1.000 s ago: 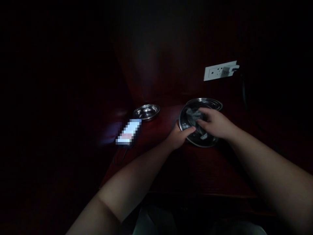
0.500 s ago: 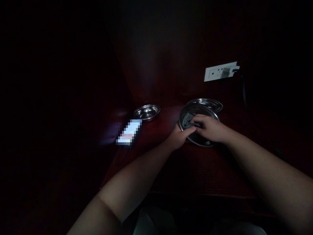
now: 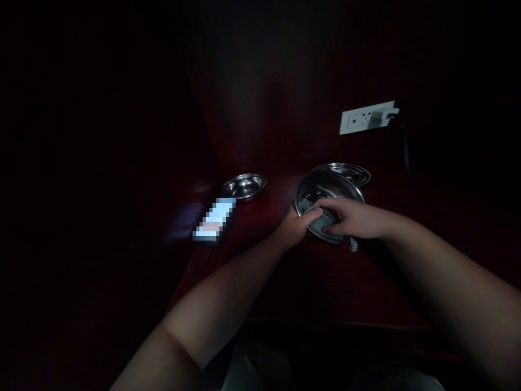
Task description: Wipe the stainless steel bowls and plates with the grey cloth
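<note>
At left, a lit phone point(image 3: 214, 219) with a looped cord point(image 3: 199, 270) lay just beside a small metal bowl point(image 3: 245, 187), both apart from my hands, probably to leave working room. My left hand point(image 3: 299, 225) pinched the left rim of a larger metal bowl point(image 3: 334, 187), thumb over the inside, other fingers hidden behind, a hold that likely steadied it. I had it tilted toward me, presumably for easy reach. Bunched in its lower side was a gray patterned cloth point(image 3: 324, 218), one end draped past the rim, caught between the half-curled thumb and fingers of my right hand point(image 3: 358, 218). A metal dish point(image 3: 353, 172) sat behind, partly hidden. Farther right, a plug point(image 3: 391, 113) filled part of a wall socket point(image 3: 352, 123), its black cable point(image 3: 405, 152) hanging down. The dark red tabletop point(image 3: 305, 288) met a dim reddish wall point(image 3: 280, 125); the room's edges were lost in blackness.
</note>
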Tool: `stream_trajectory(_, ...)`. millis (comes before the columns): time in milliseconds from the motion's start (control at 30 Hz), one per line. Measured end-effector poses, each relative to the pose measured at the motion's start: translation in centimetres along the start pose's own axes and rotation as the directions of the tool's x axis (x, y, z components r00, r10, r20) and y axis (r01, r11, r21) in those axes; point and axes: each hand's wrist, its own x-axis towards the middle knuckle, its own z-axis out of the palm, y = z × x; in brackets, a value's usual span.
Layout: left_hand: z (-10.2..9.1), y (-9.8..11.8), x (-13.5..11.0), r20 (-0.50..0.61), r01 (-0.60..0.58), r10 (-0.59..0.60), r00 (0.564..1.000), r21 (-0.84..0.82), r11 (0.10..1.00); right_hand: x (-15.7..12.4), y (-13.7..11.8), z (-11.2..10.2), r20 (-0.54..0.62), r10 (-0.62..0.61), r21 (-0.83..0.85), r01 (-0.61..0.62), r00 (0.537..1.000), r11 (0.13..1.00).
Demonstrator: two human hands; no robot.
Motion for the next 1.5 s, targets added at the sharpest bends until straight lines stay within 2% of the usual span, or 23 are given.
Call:
stream_trajectory(267, -0.1, -0.5, 0.3, 0.135, -0.124, 0.122, 0.983, 0.006, 0.992, 0.3, 0.1, 0.1, -0.046, -0.064, -0.130, 0.057, 0.997, 0.990)
stream_trajectory(600, -0.2, -0.6, 0.5, 0.136, -0.161, 0.154, 0.979, 0.037, 0.986, 0.5, -0.1, 0.9, -0.058, -0.077, -0.132, 0.069, 0.995, 0.989)
stream_trajectory(767, -0.3, -0.8, 0.6, 0.100, -0.153, 0.148, 0.984, 0.045, 0.987, 0.8, 0.3, 0.7, -0.260, -0.088, -0.188, 0.039, 0.962, 0.981)
stream_trajectory(833, -0.3, -0.8, 0.5, 0.110, -0.148, 0.144, 0.984, 0.027, 0.989, 0.8, 0.5, 0.5, -0.370, -0.059, -0.159, -0.001, 0.927, 0.987)
stream_trajectory(967, -0.2, -0.6, 0.4, 0.137, -0.131, 0.132, 0.982, -0.016, 0.991, 0.9, 1.1, 0.2, -0.559, 0.011, -0.098, -0.079, 0.829, 0.992)
stream_trajectory(1000, -0.1, -0.6, 0.4, 0.139, -0.127, 0.128, 0.982, -0.020, 0.992, 1.0, 1.3, 0.2, -0.554, 0.026, -0.075, -0.082, 0.832, 0.994)
stream_trajectory(1033, -0.1, -0.6, 0.4, 0.138, -0.126, 0.128, 0.982, -0.020, 0.992, 1.0, 1.4, 0.3, -0.516, 0.046, -0.045, -0.081, 0.855, 0.996)
stream_trajectory(1133, 0.0, -0.6, 0.4, 0.128, -0.137, 0.138, 0.982, -0.016, 0.990, 1.1, 1.3, 0.6, -0.274, 0.105, 0.061, -0.091, 0.956, 0.994)
stream_trajectory(1200, 0.0, -0.7, 0.5, 0.120, -0.151, 0.150, 0.981, -0.008, 0.989, 1.0, 1.0, 0.6, -0.133, 0.107, 0.105, -0.093, 0.985, 0.990)
stream_trajectory(1367, -0.1, -0.7, 0.5, 0.148, -0.161, 0.161, 0.976, -0.007, 0.987, 0.0, 0.2, -0.2, 0.128, 0.086, 0.286, -0.120, 0.988, 0.951)
stream_trajectory(1500, 0.0, -0.4, 0.3, 0.143, -0.148, 0.150, 0.978, -0.020, 0.989, -0.5, 0.2, -0.6, 0.202, 0.077, 0.319, -0.140, 0.976, 0.937)
